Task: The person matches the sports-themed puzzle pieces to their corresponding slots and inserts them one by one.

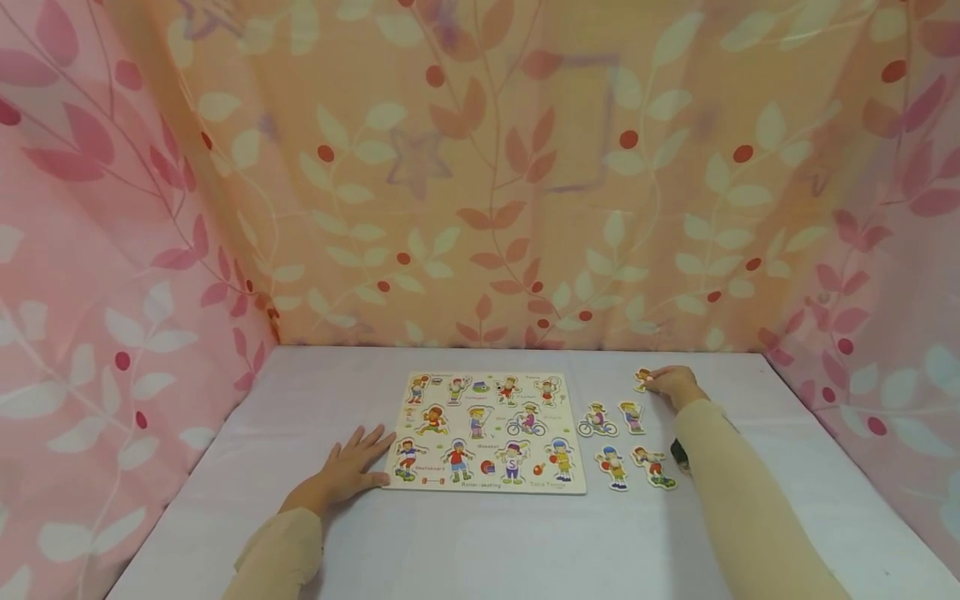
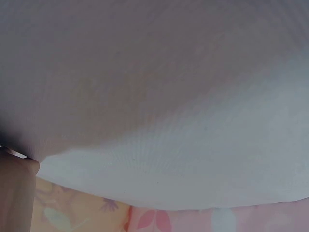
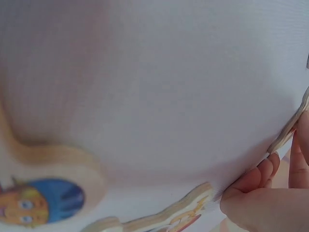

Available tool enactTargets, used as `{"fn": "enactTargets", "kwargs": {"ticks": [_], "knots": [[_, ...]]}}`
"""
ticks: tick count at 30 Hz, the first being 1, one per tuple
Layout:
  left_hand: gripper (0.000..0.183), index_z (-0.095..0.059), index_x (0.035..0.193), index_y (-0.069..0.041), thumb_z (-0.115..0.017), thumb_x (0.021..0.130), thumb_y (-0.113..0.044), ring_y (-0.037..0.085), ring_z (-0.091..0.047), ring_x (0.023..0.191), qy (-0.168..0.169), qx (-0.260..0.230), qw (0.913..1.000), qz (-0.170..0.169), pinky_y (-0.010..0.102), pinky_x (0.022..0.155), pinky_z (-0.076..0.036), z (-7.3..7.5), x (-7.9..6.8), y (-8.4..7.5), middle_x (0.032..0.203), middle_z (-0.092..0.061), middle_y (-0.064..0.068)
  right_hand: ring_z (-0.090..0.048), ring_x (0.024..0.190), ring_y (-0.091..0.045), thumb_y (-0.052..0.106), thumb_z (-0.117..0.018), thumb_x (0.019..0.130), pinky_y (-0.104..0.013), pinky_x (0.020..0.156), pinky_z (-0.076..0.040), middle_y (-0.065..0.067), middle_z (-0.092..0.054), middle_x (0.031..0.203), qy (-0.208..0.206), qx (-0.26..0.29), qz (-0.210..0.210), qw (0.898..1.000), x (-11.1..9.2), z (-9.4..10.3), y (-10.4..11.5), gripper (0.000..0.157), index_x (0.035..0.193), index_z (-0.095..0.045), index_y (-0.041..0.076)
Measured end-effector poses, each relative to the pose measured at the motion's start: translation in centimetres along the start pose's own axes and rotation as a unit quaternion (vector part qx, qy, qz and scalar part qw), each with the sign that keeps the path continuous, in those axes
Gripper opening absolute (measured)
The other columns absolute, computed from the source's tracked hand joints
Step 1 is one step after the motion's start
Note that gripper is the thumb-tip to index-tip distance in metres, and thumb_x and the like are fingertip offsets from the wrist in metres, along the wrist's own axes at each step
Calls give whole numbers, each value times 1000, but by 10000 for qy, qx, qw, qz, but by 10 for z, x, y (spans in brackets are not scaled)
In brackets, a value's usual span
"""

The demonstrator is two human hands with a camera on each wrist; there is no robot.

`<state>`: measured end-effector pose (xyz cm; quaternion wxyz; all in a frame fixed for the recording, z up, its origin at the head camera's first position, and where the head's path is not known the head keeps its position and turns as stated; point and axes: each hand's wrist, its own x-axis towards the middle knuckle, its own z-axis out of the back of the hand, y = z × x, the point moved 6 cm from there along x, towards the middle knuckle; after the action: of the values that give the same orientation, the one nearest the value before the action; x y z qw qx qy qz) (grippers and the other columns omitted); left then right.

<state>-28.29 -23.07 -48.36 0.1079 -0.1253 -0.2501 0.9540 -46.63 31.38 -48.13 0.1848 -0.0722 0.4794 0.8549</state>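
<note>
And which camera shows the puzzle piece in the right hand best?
The head view: there the puzzle piece shows its painted front, partly covered by the right hand. The right wrist view shows mostly its edge, cut off at the frame's side. The left wrist view doesn't show it.

Your head view is softly and evenly lit, the back curtain (image 1: pixel 480 208) glowing warm above a pale desk (image 1: pixel 465 542) with only faint shadows, though small lettering on the puzzle board (image 1: pixel 456 427) comes out fuzzy. Your left wrist view is dimmer, a broad diagonal shadow darkening its upper part while the desk edge bows (it looks like lens distortion). In your muted, greyish right wrist view, the nearest puzzle piece (image 3: pixel 53 188) is blurred.
</note>
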Motion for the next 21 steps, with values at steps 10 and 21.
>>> {"fn": "enactTargets", "kwargs": {"ticks": [10,21], "knots": [[77,-38,148,-5,-69,86,-40,52,-5,142,-33,-37,10000,-76,73,106,0,0,-1,1,156,-21,24,-51,81,-22,-2,-72,82,-24,64,-42,-14,-64,87,-403,202,204,9988,-8,2,2,14,92,-65,-10],[79,-36,149,-5,-68,87,-42,51,-2,142,65,-58,10000,-41,71,107,1,-1,-1,3,157,-20,24,-51,72,-10,2,-73,83,-24,71,-51,0,-60,78,-84,559,296,9980,-27,10,13,10,89,-67,-3]]}}
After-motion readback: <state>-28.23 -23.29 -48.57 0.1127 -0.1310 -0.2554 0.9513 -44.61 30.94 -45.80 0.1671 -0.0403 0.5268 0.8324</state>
